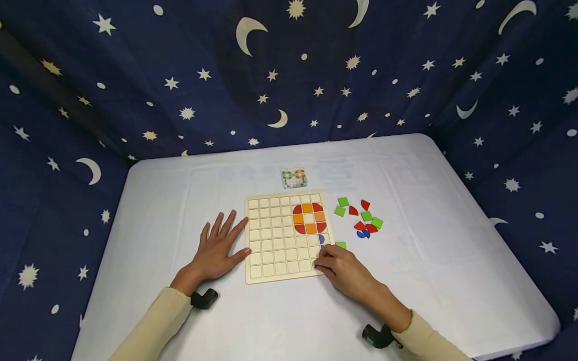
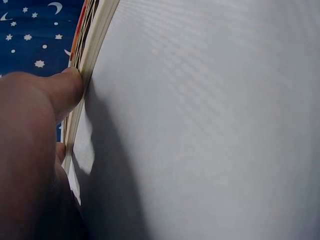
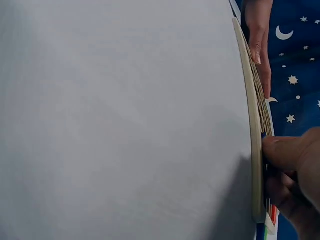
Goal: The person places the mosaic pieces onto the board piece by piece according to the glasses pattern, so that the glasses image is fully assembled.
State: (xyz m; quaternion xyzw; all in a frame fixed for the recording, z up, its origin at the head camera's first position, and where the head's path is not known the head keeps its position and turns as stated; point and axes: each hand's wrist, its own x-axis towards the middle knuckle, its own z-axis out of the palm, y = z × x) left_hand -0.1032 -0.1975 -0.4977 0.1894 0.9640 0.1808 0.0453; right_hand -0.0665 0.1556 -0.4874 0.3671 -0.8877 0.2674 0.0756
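The left hand (image 1: 220,248) lies flat, palm down, its fingers straight and spread and its thumb stretched out to the side. The right hand (image 1: 340,267) rests knuckles up with its fingers curled under and its fingertips bunched together toward the left. Both forearms reach in from the lower edge in cream sleeves, slanting toward each other, and a dark strap-mounted device sits at each wrist
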